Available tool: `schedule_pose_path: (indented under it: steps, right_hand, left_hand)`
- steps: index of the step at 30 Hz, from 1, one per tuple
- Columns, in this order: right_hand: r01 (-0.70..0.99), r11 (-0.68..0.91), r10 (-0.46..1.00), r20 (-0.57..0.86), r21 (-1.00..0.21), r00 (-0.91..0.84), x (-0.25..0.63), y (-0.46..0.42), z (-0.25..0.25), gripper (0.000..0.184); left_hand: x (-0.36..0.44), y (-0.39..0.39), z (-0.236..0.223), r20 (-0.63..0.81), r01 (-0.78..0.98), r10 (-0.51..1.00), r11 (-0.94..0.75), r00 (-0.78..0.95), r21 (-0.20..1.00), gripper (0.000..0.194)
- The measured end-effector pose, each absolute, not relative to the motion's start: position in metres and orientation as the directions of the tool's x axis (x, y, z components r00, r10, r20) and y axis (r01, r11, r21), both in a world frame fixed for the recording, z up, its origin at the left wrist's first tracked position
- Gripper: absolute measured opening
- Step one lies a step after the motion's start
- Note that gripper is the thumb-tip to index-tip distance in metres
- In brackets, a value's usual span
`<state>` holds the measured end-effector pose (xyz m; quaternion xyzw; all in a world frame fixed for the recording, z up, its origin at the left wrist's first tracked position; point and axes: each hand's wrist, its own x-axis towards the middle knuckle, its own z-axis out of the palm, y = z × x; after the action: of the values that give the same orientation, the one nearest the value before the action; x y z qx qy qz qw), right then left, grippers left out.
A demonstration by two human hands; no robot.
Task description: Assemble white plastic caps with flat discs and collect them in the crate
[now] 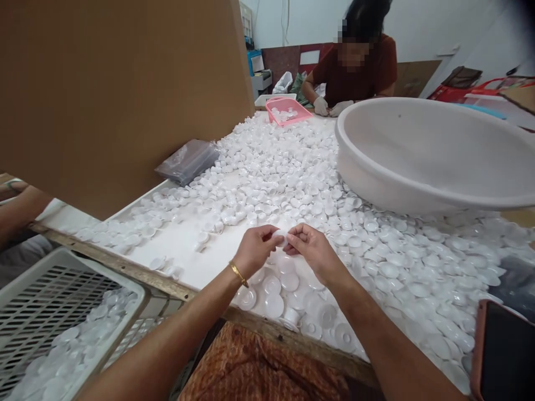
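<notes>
Tabletop (pixel 228 240) below the fingers (pixel 274 241) bore white discs (pixel 274 306). Left hand (pixel 256 250) and right hand (pixel 313 252) pinched one disc (pixel 282 233), seemingly mid-handling; steadiness appeared required next.

Basin (pixel 359 167), phone (pixel 507 353) cut off at right edge; piece (pixel 283 236) between fingers (pixel 273 243) partly hidden.

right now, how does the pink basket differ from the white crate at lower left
Colour: the pink basket is pink, while the crate is off-white.
Place: the basket is on the table, toward its far end; the crate is below the near edge, at the person's left.
Size: the crate looks larger than the basket, though it is also nearer the camera.
Both hold white pieces.
</notes>
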<state>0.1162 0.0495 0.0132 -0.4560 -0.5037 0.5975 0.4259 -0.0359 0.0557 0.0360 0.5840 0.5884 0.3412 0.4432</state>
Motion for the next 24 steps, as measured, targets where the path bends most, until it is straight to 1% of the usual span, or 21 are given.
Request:
schedule_pose_path:
  steps: [1, 2, 4, 6, 8, 10, 13, 16, 19, 24]
  right_hand:
    - [-0.051, -0.096, 0.97, -0.082, -0.994, -0.228, 0.112, 0.048, 0.012, 0.024]
    - [-0.009, -0.032, 0.974, -0.029, -0.999, -0.225, 0.109, 0.046, 0.01, 0.027]
    - [0.186, 0.174, 0.967, 0.132, -0.967, -0.219, 0.106, 0.044, 0.007, 0.03]
    - [0.409, 0.378, 0.921, 0.292, -0.831, -0.259, 0.104, 0.042, 0.004, 0.03]
    - [0.541, 0.496, 0.868, 0.368, -0.679, -0.334, 0.102, 0.041, 0.002, 0.031]
    - [0.61, 0.535, 0.845, 0.363, -0.585, -0.394, 0.1, 0.041, 0.0, 0.032]
    - [0.665, 0.55, 0.835, 0.333, -0.506, -0.437, 0.099, 0.041, 0.0, 0.032]
    - [0.684, 0.568, 0.823, 0.306, -0.458, -0.478, 0.098, 0.04, 0.0, 0.033]
    - [0.691, 0.591, 0.806, 0.274, -0.416, -0.524, 0.096, 0.039, -0.002, 0.035]
    - [0.704, 0.615, 0.788, 0.249, -0.354, -0.563, 0.089, 0.038, -0.003, 0.035]
  left_hand:
    - [-0.042, 0.061, 0.036, -0.127, 0.341, 0.992, 0.111, 0.024, 0.933, 0.018]
    - [-0.05, 0.067, 0.036, -0.121, 0.313, 0.992, 0.126, -0.036, 0.941, 0.018]
    - [-0.067, 0.077, 0.034, -0.115, 0.304, 0.983, 0.153, -0.14, 0.94, 0.022]
    - [-0.08, 0.084, 0.028, -0.141, 0.346, 0.979, 0.186, -0.15, 0.92, 0.023]
    - [-0.084, 0.085, 0.018, -0.172, 0.394, 0.98, 0.197, -0.098, 0.898, 0.02]
    - [-0.081, 0.084, 0.008, -0.187, 0.43, 0.981, 0.19, -0.048, 0.883, 0.02]
    - [-0.073, 0.083, 0.0, -0.173, 0.549, 0.984, 0.173, -0.053, 0.818, 0.021]
    - [-0.071, 0.085, 0.002, -0.136, 0.686, 0.989, 0.141, -0.062, 0.713, 0.016]
    - [-0.074, 0.087, 0.005, -0.119, 0.741, 0.991, 0.12, -0.054, 0.661, 0.012]
    - [-0.076, 0.085, 0.006, -0.077, 0.871, 0.997, 0.048, -0.011, 0.489, 0.017]
